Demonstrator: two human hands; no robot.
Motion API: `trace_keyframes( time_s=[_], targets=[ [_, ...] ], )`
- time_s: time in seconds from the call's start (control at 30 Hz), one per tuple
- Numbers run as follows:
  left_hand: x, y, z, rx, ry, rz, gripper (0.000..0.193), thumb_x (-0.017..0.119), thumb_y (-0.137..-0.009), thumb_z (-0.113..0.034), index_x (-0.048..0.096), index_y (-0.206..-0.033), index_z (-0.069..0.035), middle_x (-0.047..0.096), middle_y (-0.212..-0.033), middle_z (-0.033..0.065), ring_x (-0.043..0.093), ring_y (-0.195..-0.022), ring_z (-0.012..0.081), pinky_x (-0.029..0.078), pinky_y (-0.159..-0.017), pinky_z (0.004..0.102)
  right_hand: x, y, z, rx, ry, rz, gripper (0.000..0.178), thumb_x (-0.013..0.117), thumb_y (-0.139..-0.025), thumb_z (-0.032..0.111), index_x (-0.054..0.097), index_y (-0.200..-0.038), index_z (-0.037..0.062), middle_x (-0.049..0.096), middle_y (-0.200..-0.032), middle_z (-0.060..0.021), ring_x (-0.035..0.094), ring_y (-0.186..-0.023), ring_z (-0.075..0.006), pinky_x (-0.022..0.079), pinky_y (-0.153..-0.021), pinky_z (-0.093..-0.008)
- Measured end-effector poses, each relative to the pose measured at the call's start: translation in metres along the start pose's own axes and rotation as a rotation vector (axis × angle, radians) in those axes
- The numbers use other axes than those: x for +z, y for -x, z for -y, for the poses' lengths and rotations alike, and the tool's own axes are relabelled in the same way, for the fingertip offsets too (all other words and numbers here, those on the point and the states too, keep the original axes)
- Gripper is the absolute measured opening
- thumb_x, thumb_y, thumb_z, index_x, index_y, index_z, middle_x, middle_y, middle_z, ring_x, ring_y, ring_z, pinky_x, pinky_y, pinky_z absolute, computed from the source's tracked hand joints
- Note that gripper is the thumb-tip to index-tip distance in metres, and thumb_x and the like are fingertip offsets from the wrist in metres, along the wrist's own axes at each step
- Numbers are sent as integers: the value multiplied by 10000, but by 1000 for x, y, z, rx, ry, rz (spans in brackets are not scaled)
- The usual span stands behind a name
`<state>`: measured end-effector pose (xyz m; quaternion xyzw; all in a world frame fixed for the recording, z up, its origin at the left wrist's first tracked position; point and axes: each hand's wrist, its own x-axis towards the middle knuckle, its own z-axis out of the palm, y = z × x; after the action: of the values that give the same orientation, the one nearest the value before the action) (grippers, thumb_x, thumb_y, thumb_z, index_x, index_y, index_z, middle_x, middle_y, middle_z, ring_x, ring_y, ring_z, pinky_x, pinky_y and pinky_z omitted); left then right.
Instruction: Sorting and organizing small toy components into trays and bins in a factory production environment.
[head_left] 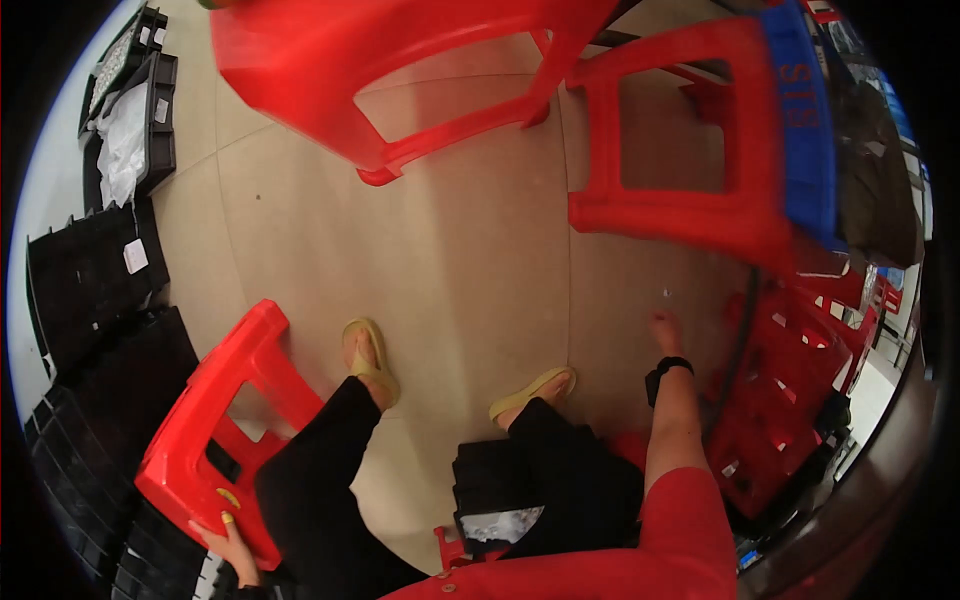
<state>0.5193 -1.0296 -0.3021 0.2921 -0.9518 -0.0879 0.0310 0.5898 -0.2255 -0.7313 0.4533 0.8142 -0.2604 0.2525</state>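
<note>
At the lower left, my left hand (232,550) grips the seat end of a red plastic stool (170,455), with fingers on its edge. The stool is tilted beside my left leg, its open-framed legs slanting up and away from me. My right hand (664,332) hangs over the floor on the right, below a black wristband. It is small and blurred, so its fingers cannot be made out, and nothing visible is in it. The nearest things to it are a red stool (680,212) bearing a blue bin (800,120), and stacked red crates (770,400).
Another large red stool (300,80) stands ahead of me. Black crates (100,390) line the left side, one holding a white plastic bag (122,145). A black bin (482,470) sits by my right leg. Beige floor (450,250) lies between the stools.
</note>
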Motion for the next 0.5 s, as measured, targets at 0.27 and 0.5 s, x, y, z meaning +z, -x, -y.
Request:
trace_keyframes(
  time_s=[0.27,0.5],
  targets=[
    [-1,18,-28,-76,184,-70,686,543,-842,-277,147,-1350,-39,255,-1354,145,311,-1203,254,245,-1001,344,10,-100,-31,-38,79,-84,388,535,-778,263,528,-1084,25,581,-1003,-170,548,-949,-318,431,-816,-352],
    [-6,-4,-4,-95,178,-61,678,562,-826,-223,159,-1359,-103,258,-1363,101,280,-1225,233,224,-1012,327,59,-123,-78,31,-64,-251,744,640,-693,209,254,-1281,-32,224,-1353,-198,223,-1253,-307,238,-1010,-408]
  ],
)
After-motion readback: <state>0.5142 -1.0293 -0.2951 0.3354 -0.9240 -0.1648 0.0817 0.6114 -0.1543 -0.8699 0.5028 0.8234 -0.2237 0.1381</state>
